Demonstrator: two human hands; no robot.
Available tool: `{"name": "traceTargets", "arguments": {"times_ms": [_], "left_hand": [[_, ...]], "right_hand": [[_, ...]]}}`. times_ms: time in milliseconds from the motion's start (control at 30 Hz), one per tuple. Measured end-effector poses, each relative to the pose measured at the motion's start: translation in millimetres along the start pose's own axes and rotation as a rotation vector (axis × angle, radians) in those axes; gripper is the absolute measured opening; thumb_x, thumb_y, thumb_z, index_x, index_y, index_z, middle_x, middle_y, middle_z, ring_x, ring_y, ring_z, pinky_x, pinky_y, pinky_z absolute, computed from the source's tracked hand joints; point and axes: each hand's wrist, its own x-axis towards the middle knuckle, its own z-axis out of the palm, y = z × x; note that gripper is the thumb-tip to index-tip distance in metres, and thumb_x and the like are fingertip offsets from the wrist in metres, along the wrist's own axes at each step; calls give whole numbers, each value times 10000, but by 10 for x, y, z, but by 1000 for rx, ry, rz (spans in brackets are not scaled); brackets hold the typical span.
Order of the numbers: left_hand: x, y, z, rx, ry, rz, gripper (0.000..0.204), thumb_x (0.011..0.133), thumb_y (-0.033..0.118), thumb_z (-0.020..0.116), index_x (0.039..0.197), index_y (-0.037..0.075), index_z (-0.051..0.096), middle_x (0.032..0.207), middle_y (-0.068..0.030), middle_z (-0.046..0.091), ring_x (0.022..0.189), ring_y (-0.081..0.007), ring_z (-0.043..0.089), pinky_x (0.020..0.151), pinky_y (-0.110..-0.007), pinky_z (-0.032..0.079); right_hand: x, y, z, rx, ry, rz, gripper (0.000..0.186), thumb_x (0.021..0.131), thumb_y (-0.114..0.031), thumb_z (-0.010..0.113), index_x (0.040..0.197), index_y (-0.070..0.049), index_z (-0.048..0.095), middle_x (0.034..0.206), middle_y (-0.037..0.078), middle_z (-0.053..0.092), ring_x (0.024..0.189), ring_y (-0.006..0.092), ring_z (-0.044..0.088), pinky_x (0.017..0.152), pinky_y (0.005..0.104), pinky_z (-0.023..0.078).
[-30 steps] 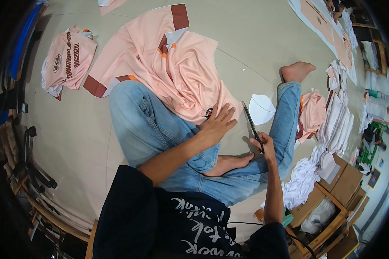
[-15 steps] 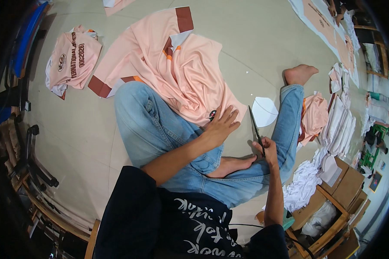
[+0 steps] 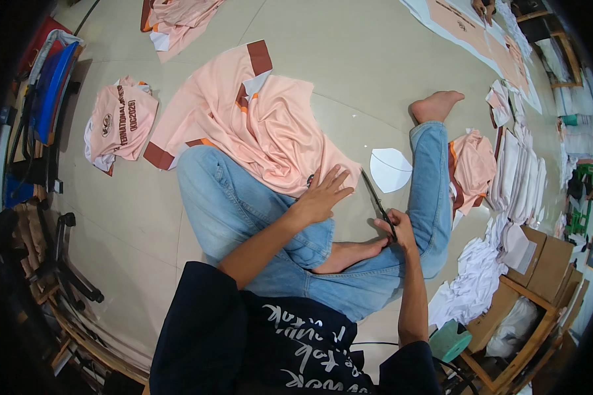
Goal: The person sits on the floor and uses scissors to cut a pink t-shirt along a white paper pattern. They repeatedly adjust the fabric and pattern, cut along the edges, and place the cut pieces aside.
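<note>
A pale peach garment piece (image 3: pixel 280 135) with brown and orange trim lies crumpled on the floor in front of my bent knee. My left hand (image 3: pixel 317 199) rests flat on its near right corner, fingers stretched and apart. In my right hand (image 3: pixel 398 229) is a pair of dark scissors (image 3: pixel 375 198), fingers around the handles. The blades point up and to the left, with their tips beside the garment's right edge; whether they touch cannot be told. A white paper template (image 3: pixel 391 170) with a rounded outline lies just right of the scissors.
Bundles of peach cloth lie at the left (image 3: pixel 122 125), the top (image 3: pixel 181 23) and beyond my right leg (image 3: pixel 473 164). White cloth (image 3: pixel 471 273) is heaped near cardboard boxes (image 3: pixel 551 263) at the right. A wheeled chair base (image 3: pixel 69 263) stands left. Another person's hand (image 3: pixel 484 10) shows at the top right.
The whole view has shifted, so more of the top bundle shows. My left hand stays flat on the garment, and the scissors remain beside its edge in my right hand.
</note>
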Motion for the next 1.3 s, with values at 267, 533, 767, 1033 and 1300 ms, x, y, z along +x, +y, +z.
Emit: {"name": "traceTargets", "arguments": {"times_ms": [267,533,767,1033,1300], "left_hand": [[-7,1,-12,18,-53,-17,949,713,175,886,1547,207,434,1721,-152,144,1602,-380,50,1241,-679,124],[-8,-2,3,7,-37,-1,931,708,140,868,1538,196,450,1722,-154,142,1603,-376,46,1246,-675,103],[-24,-8,18,9,-14,3,918,695,108,856,1521,187,463,1725,-146,129,1603,-373,48,1250,-671,93],[-27,-26,21,-41,-17,-2,928,690,144,880,1520,209,469,1722,-149,152,1603,-361,73,1249,-665,116],[-135,92,78,88,69,-54,922,769,193,850,1577,200,406,1721,-197,125,1592,-432,64,1238,-663,132]], "right_hand": [[88,-127,21,124,-41,12,412,848,-246,878,714,-104,515,561,-52,485,467,53,446,428,240,332],[170,-134,21,-68,58,-7,498,753,-356,930,683,-84,517,598,-58,472,573,63,433,519,273,328],[95,-219,125,-434,243,-83,559,735,-414,921,686,-58,493,582,-18,443,557,100,410,523,309,337],[272,255,184,139,286,-89,446,856,-272,875,710,-114,484,558,-56,468,422,51,381,379,258,282],[49,-103,342,-348,487,-158,541,779,-498,874,743,-36,594,594,121,572,546,273,562,560,412,461]]}}
